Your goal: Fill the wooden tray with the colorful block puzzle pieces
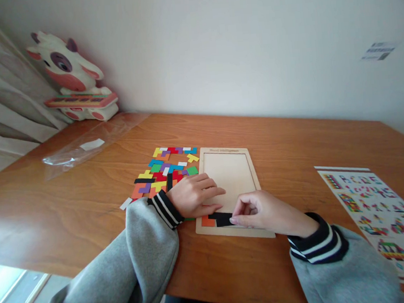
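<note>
In the head view, the right hand (pixel 258 210) pinches a flat, angular black piece (pixel 223 220) between thumb and fingertip at lower centre, inside a pale, smooth wooden tray (pixel 229 170). The left hand (pixel 196 195), fingers loosely spread and free, lies across its left edge. Blocky coloured pieces (pixel 165 167) crowd left of centre. The brown wood-grain table (pixel 286 149) carries crinkly clear plastic (pixel 77 146) at left and a glossy printed sheet (pixel 380 216) at right; a pale plain wall (pixel 232 50) rises behind.

Letters "ABCDE" (pixel 363 181) on the printed sheet (pixel 379 221)
</note>
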The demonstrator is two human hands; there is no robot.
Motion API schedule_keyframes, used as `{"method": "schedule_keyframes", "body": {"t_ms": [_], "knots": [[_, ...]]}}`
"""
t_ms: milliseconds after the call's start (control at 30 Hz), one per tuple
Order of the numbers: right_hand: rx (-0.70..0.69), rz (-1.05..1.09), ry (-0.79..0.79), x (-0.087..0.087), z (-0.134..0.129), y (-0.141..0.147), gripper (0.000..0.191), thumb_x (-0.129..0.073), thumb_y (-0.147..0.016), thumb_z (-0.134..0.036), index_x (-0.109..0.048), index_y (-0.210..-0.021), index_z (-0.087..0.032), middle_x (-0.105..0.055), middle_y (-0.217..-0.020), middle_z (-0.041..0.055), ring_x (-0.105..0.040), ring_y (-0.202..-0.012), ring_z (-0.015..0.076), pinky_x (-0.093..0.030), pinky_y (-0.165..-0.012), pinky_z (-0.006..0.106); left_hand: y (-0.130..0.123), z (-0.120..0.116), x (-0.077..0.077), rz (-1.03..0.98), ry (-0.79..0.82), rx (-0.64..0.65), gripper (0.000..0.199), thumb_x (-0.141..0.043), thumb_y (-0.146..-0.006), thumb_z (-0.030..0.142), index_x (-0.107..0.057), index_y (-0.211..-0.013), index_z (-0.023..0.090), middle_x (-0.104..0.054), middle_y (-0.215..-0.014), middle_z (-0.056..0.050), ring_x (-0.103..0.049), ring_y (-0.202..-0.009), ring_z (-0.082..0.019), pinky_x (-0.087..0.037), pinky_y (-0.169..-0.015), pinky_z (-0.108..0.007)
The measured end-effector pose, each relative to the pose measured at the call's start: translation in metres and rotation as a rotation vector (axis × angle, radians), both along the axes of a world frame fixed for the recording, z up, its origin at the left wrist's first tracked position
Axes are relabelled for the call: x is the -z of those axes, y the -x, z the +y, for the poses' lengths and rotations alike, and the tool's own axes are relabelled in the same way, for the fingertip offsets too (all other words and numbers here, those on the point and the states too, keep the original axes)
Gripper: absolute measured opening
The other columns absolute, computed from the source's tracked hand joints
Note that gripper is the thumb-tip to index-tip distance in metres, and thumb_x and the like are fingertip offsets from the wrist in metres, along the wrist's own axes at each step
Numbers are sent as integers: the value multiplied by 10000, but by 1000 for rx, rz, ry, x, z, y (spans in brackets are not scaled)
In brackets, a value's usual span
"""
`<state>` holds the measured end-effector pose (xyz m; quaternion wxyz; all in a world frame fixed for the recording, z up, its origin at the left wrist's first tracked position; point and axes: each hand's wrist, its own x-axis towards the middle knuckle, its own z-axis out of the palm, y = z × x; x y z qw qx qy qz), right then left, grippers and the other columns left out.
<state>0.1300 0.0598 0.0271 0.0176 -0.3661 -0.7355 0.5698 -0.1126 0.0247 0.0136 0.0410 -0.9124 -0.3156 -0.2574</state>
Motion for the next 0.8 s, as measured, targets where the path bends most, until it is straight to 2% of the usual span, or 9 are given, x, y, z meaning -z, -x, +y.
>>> {"method": "schedule_keyframes", "body": {"t_ms": [167, 300, 467, 633, 800], "knots": [[-1, -16, -148, 4, -4, 4, 231, -731, -788, -399, -709, -759, -171, -674, -672, 21, -580, -598, 129, -435, -553, 242, -1, 0, -1, 18, 73, 25, 256, -592, -924, 370, -679, -1034, 156, -701, -896, -91, -627, -791, -199, -520, -700, -324], [11, 1, -241, 8, -5, 6, 182, -748, -770, -341, -707, -715, -173, -671, -722, 27, -572, -595, 116, -430, -545, 233, 0, -1, -1, 26, 88, 18, 236, -612, -903, 362, -679, -999, 158, -690, -911, -83, -619, -787, -195, -506, -680, -320], [36, 10, -188, 9, -6, 6, 172, -775, -745, -324, -716, -812, -177, -667, -675, 2, -562, -577, 112, -425, -529, 221, 0, -1, -1, 43, 98, 11, 230, -612, -900, 379, -678, -971, 170, -691, -924, -84, -620, -796, -192, -501, -695, -314], [2, 3, -174, 6, -5, 6, 169, -775, -753, -336, -725, -728, -177, -664, -636, 6, -556, -570, 115, -411, -527, 226, 0, -1, -1, 45, 109, 7, 212, -613, -902, 377, -678, -946, 179, -688, -922, -79, -614, -787, -182, -503, -700, -308], [14, 27, -178, 9, -4, 8, 164, -802, -733, -312, -738, -800, -176, -667, -668, -3, -559, -590, 111, -416, -545, 222, 0, -1, -1, 47, 118, 9, 201, -628, -891, 370, -676, -934, 180, -679, -915, -77, -610, -786, -180, -501, -700, -303]]}}
